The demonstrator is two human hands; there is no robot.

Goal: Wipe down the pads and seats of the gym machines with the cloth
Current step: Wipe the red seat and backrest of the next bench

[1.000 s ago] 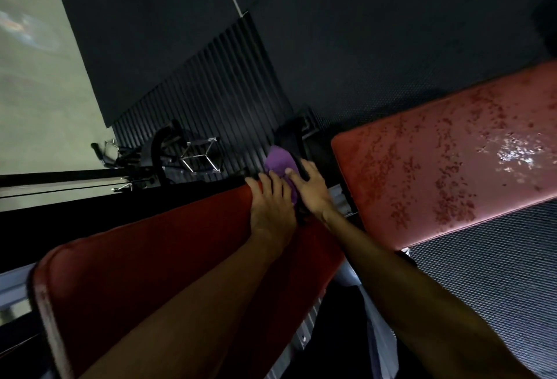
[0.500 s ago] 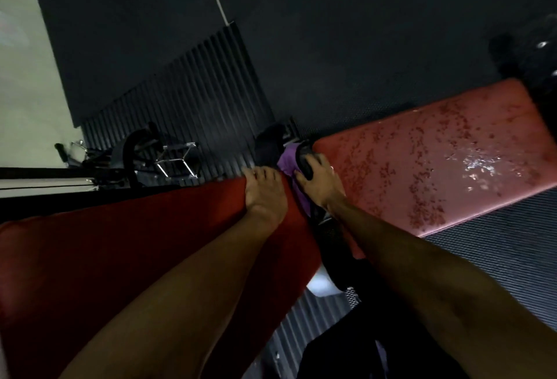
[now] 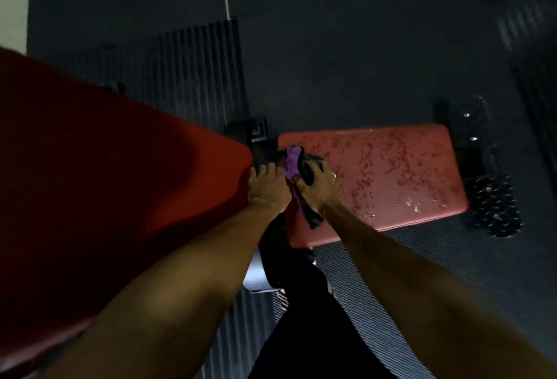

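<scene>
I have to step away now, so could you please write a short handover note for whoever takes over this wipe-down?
Left hand: open, resting on the corner of the dark red pad.
Right hand: grips the purple cloth, bunched at the end of the lighter red seat nearest the dark red pad.
Done: lighter red seat is covered in wet droplets, not wiped off; whether the dark red pad was wiped is unclear.
Left: wipe the lighter red seat across, then check the dark red pad.

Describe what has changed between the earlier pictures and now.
The right hand, gripping the crumpled purple cloth, moved from the end of the dark red cushioned pad onto the corner of the wet pink padded seat. The left hand stays on the pad; the seat stays wet.
</scene>
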